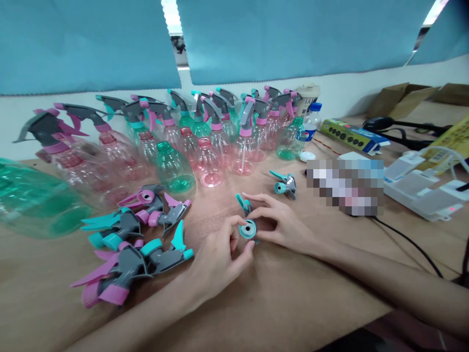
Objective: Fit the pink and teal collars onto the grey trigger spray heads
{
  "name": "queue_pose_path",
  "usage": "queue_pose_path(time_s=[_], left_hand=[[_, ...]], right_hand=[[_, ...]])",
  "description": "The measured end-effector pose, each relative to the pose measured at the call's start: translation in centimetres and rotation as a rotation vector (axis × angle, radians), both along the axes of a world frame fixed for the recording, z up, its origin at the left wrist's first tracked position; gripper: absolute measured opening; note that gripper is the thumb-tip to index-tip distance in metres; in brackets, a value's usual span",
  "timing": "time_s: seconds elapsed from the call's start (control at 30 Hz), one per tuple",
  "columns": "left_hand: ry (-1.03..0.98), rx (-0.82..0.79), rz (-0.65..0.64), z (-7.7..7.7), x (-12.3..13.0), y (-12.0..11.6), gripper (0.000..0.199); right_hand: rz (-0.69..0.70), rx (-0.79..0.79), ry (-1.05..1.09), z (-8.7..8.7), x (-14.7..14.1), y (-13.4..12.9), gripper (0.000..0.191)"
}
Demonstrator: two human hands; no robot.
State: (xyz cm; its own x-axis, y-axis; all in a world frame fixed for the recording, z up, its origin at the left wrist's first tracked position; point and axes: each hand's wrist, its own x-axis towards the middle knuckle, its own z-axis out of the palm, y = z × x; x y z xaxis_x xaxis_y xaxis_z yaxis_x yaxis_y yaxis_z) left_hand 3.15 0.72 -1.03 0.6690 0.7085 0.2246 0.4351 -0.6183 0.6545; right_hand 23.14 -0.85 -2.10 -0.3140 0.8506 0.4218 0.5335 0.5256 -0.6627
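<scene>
Between my two hands is a grey and teal trigger spray head, its round collar opening turned up toward me. My left hand has its thumb and forefinger at the collar. From the other side, my right hand grips the body, with the teal trigger showing above its fingers. A second teal spray head lies just beyond my right hand. To the left, a heap of pink and teal spray heads rests on the table. Behind it stand open bottles, among them a green bottle and a pink bottle.
Several bottles with spray heads fitted line the back. A large green bottle lies at the left edge. At the right are a blue-capped bottle, a yellow-green box, a white plastic holder and a black cable.
</scene>
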Motion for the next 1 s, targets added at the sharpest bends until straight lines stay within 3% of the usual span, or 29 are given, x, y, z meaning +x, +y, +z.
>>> queue_pose_path(time_s=[0.4, 0.57, 0.77, 0.9, 1.0], left_hand=[[0.055, 0.028, -0.064, 0.5, -0.3, 1.2, 0.018], [0.117, 0.222, -0.132, 0.8, -0.7, 1.7, 0.019], [0.187, 0.358, -0.115, 0.5, -0.7, 1.3, 0.012], [0.125, 0.545, -0.192, 0.1, -0.5, 1.1, 0.026], [0.128, 0.565, -0.198, 0.3, -0.4, 1.1, 0.032]], right_hand=[[-0.068, 0.021, -0.13, 0.0, -0.3, -0.2, 0.018], [-0.068, 0.03, -0.133, -0.1, -0.3, -0.1, 0.018], [-0.056, 0.007, -0.115, 0.1, -0.4, -0.2, 0.017], [-0.056, 0.005, -0.109, 0.1, -0.2, -0.2, 0.018], [-0.064, 0.008, -0.104, 0.1, -0.2, -0.2, 0.02]])
